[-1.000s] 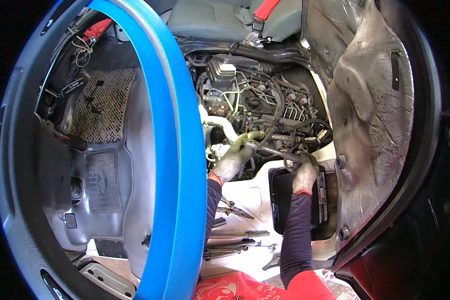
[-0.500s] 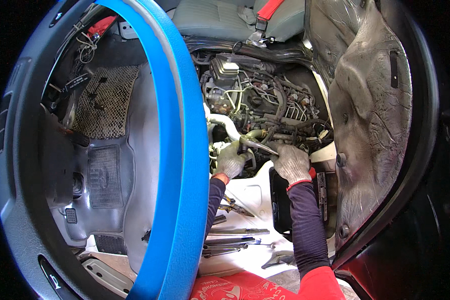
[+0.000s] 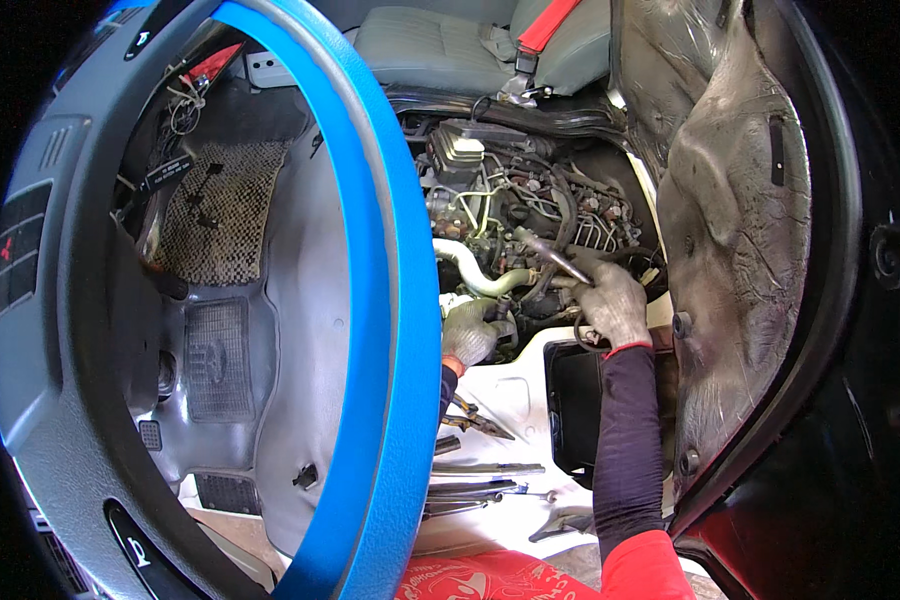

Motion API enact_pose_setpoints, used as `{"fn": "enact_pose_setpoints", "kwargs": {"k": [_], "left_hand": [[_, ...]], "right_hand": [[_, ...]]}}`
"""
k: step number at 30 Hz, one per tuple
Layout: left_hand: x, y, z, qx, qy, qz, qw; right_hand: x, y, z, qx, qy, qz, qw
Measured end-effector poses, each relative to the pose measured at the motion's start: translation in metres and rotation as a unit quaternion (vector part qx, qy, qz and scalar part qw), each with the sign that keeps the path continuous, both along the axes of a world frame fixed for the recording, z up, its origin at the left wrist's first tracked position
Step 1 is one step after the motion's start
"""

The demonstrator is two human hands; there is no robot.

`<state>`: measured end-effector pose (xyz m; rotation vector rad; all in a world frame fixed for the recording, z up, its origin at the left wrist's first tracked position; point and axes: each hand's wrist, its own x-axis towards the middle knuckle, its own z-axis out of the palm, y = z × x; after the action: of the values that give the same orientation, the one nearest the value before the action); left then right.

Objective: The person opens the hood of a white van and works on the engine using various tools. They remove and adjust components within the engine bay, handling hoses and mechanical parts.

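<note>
My right hand (image 3: 612,305), in a pale knitted work glove, is closed around a straight metal-shafted hand tool (image 3: 558,258). The tool's thicker end points up and left over the engine (image 3: 530,205), clear of my left hand; I cannot tell its exact kind. My left hand (image 3: 470,332), gloved alike, is low at the engine's near edge, below a pale curved pipe (image 3: 485,280). Its fingers are curled, with a dark piece at the fingertips that I cannot make out. A thin dark loop (image 3: 588,335) hangs just under my right hand.
A blue-and-grey steering wheel (image 3: 375,300) fills the left. On the white panel near me lie pliers (image 3: 485,424) and several long metal tools (image 3: 485,487). A dark rectangular opening (image 3: 575,410) is beside my right forearm. A padded cover (image 3: 735,260) stands at the right; a grey seat (image 3: 430,45) lies beyond.
My right hand has moved up and right with the metal tool, whose head has lifted away from my left hand. My left hand stays low at the engine's edge. The view has shifted slightly.
</note>
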<state>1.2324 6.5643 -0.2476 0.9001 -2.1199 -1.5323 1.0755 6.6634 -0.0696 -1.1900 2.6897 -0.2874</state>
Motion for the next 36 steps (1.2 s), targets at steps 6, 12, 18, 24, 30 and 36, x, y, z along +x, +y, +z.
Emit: {"fn": "enact_pose_setpoints", "kwargs": {"k": [6,12,18,24,30,36], "left_hand": [[0.003,0.005,-0.008,0.032,0.001,-0.006,0.999],[0.006,-0.007,-0.014,0.129,0.008,-0.131,0.983],[0.006,-0.005,-0.009,0.003,-0.056,-0.073,0.996],[0.008,-0.009,-0.019,0.118,0.009,-0.131,0.984],[0.007,-0.005,-0.021,-0.081,0.014,-0.050,0.995],[0.008,-0.010,-0.022,0.156,0.016,-0.157,0.975]], "right_hand": [[0.062,0.114,-0.051,-0.114,-0.173,0.008,0.978],[0.137,0.208,-0.098,-0.034,-0.115,0.173,0.978],[0.169,0.198,-0.119,-0.032,-0.086,0.228,0.969],[0.118,0.141,-0.087,0.035,-0.124,0.221,0.967],[0.048,-0.013,-0.084,-0.011,-0.037,-0.004,0.999],[0.016,-0.060,-0.104,0.065,-0.088,0.125,0.986]]}}
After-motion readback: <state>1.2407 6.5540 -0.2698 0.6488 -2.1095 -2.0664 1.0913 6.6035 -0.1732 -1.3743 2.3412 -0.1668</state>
